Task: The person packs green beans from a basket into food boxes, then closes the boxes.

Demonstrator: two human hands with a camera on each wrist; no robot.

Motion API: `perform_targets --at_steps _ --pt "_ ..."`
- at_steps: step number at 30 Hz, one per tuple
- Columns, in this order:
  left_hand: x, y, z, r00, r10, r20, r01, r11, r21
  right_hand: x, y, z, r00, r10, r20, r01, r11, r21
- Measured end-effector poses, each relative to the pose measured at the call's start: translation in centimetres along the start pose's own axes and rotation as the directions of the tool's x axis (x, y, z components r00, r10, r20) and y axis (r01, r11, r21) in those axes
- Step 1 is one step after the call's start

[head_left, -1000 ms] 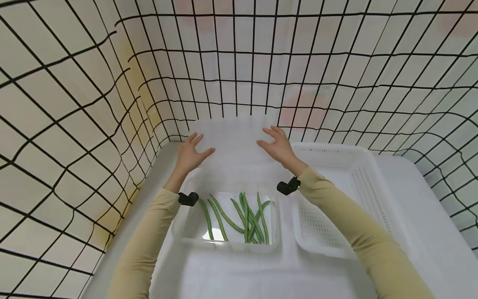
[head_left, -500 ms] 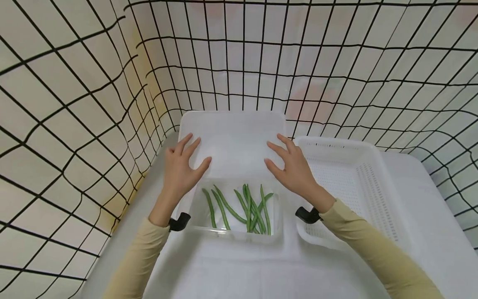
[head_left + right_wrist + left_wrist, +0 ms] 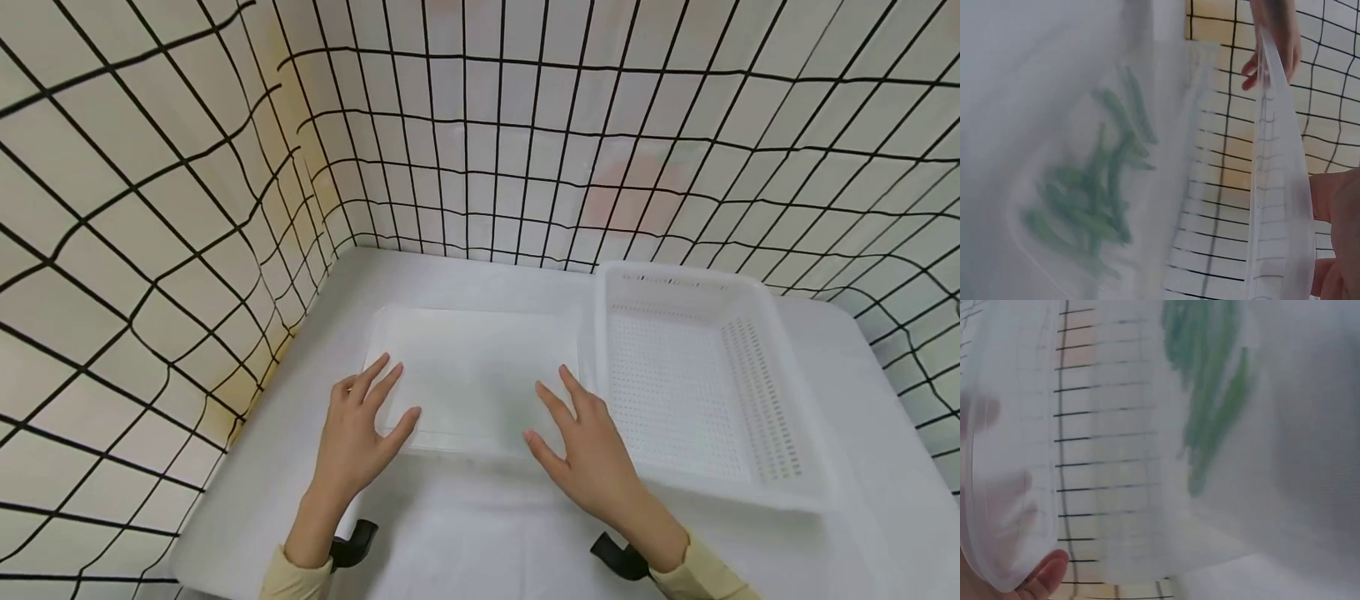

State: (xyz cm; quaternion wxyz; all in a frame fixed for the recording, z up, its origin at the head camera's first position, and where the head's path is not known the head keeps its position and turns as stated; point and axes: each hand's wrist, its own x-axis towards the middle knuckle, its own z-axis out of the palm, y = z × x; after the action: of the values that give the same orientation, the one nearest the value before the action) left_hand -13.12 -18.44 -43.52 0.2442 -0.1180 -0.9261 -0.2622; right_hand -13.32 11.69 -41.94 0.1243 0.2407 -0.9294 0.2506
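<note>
A flat translucent white lid (image 3: 472, 367) lies level between both hands in the head view. My left hand (image 3: 356, 433) holds its left edge; in the left wrist view a fingertip (image 3: 1054, 575) shows at the rim and other fingers blur through the plastic. On the opposite side, my right hand (image 3: 592, 446) grips the lid, with fingers (image 3: 1341, 212) at its outer face in the right wrist view. Both wrist views show a gap between the lid and a clear plastic container (image 3: 1175, 187) below. Green beans (image 3: 1085, 212) lie inside the container, hidden from the head view by the lid.
A white perforated basket (image 3: 667, 392) stands close to the right of the lid. Black wire grid (image 3: 495, 142) walls rise behind and at the left of the white table (image 3: 480, 533).
Both hands brought the lid toward the body and down, tilting it from raised at the back to flat over the container. The green beans, visible before, are now covered in the head view.
</note>
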Motion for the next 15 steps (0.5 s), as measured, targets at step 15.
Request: perform_targets --at_steps 15 --pt "-0.8 -1.8 3.2 0.999 0.038 0.036 -0.036 0.998 -0.046 -2.2 -0.2 4.0 0.973 0.208 0.096 -0.22 0.966 0.135"
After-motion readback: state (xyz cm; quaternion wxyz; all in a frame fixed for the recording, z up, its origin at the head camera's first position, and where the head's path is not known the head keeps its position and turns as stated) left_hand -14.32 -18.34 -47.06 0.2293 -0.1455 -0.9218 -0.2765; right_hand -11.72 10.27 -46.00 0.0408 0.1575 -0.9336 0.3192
